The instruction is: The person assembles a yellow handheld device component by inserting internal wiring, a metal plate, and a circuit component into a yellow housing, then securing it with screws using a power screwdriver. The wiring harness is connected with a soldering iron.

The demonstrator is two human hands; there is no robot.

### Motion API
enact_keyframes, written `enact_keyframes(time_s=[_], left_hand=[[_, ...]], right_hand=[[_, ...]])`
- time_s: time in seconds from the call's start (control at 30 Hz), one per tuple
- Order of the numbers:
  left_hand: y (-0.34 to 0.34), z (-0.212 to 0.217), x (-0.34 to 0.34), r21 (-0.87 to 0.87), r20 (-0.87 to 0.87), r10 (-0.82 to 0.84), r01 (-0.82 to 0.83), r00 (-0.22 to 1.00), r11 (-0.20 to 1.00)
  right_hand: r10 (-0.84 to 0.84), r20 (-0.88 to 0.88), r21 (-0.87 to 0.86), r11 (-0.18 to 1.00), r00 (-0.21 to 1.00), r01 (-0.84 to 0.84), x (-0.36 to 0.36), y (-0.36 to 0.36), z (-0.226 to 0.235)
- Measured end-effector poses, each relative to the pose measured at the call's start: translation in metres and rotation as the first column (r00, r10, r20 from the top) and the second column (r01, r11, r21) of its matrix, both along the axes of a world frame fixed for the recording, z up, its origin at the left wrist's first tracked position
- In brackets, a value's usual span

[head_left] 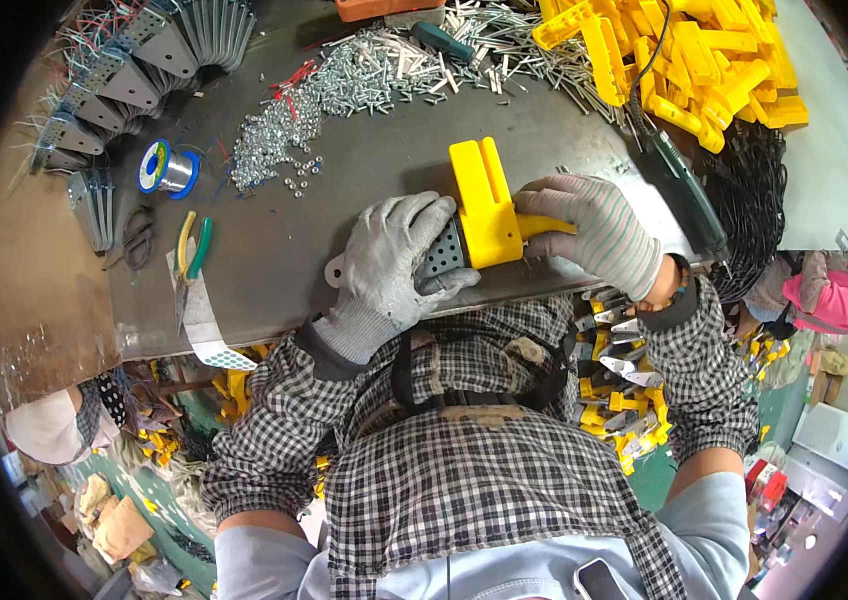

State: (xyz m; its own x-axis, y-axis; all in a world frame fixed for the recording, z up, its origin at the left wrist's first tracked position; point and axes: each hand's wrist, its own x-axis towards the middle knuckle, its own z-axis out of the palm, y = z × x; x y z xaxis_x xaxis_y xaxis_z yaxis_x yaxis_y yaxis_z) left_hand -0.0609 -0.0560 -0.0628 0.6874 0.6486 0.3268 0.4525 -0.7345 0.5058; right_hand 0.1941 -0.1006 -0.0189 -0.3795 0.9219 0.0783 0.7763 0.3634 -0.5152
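Note:
In a grey coated glove, my left hand (394,262) is closed around a perforated metal piece (443,252), whose pale tab with a hole (335,271) sticks out on its far left side. The metal piece meets a yellow plastic housing (489,205) at the housing's left side; how deep it sits inside is hidden. My right hand (594,225), wearing a pale striped glove, grips the housing's curved yellow tail (546,225) between thumb and fingers. Both hands keep the assembly just over the table's front edge.
Nuts (269,145) and screws (359,80) lie heaped across the back. A power screwdriver (682,190) rests at right, below yellow housings (704,60) and beside black cables (749,190). At left are a solder spool (169,170), pliers (191,250), scissors (137,238) and metal brackets (124,80).

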Motion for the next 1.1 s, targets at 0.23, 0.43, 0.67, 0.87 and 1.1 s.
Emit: enact_keyframes(time_s=[0.23, 0.43, 0.67, 0.87, 1.1], left_hand=[[0.003, -0.003, 0.003, -0.063, -0.004, 0.015, -0.015, 1.000, 0.998], [0.014, 0.010, 0.033, -0.092, 0.055, -0.094, 0.099, 0.994, 0.991], [0.013, 0.009, 0.037, 0.017, -0.148, -0.125, 0.129, 0.981, 0.992], [0.015, 0.008, 0.042, -0.009, -0.099, -0.152, 0.152, 0.983, 0.988], [0.016, 0.009, 0.045, -0.010, -0.107, -0.161, 0.160, 0.981, 0.987]], right_hand=[[0.019, 0.162, 0.085, 0.996, 0.987, -0.034, -0.006, -0.001, 0.010], [-0.079, 0.434, 0.325, 0.943, 0.897, -0.075, -0.025, -0.017, 0.002], [-0.809, 0.372, 0.624, 0.581, 0.455, 0.523, 0.106, -0.040, -0.006], [-0.681, -0.323, 0.200, 0.629, 0.657, 0.751, 0.141, -0.056, -0.015], [-0.027, -0.930, -0.096, 0.980, -0.366, 0.172, 0.070, -0.040, 0.049]])
